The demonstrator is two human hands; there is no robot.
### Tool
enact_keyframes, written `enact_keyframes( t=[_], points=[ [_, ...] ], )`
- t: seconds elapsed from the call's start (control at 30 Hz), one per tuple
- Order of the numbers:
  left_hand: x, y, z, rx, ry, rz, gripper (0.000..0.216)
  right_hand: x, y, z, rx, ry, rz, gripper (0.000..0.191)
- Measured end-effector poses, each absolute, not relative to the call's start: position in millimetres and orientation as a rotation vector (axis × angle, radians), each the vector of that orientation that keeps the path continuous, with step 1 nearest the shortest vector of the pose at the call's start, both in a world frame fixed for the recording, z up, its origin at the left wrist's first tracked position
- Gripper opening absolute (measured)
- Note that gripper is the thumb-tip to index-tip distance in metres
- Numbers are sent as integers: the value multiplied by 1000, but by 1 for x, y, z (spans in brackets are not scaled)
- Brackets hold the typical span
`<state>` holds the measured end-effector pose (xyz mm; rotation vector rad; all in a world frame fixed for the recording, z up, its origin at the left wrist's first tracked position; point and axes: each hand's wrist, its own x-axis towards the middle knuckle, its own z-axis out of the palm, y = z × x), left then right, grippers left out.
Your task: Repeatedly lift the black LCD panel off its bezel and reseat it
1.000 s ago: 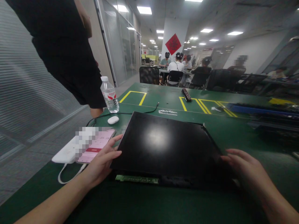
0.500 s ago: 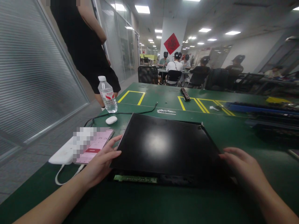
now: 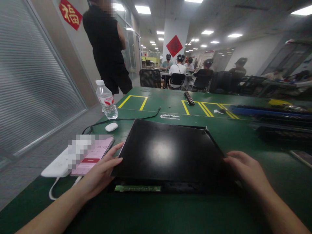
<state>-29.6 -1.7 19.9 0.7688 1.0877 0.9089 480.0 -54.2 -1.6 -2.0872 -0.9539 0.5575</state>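
A glossy black display panel (image 3: 168,152) lies before me, slightly askew over a second dark frame or panel whose far right corner shows past it. A green circuit board strip (image 3: 137,188) runs along the near edge of the lower layer. My left hand (image 3: 102,172) holds the panel's left edge, thumb near the top face and fingers alongside. At the opposite edge, my right hand (image 3: 246,167) has its thumb and fingers closed on the panel's right side. The undersides of both grips are hidden.
Left of the panel are a pink-screened phone (image 3: 90,159), a white power bank (image 3: 55,162), a white earbud case (image 3: 111,127), a water bottle (image 3: 107,100) and a black cable (image 3: 126,120). Dark stacked parts (image 3: 282,120) and another phone (image 3: 302,157) lie right. A person (image 3: 107,48) stands beyond.
The view has shifted slightly, so table items appear further left. My right hand's fingers are closer together at the panel's edge. The standing person has turned and shifted right in the picture.
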Motion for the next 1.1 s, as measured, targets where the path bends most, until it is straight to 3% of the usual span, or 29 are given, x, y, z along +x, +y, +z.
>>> enact_keyframes(
  t=[1.1],
  points=[
    [-29, -1, 19, 802, 1122, 886, 100, 478, -49, 0, -2142, -1173, 363, 39]
  ],
)
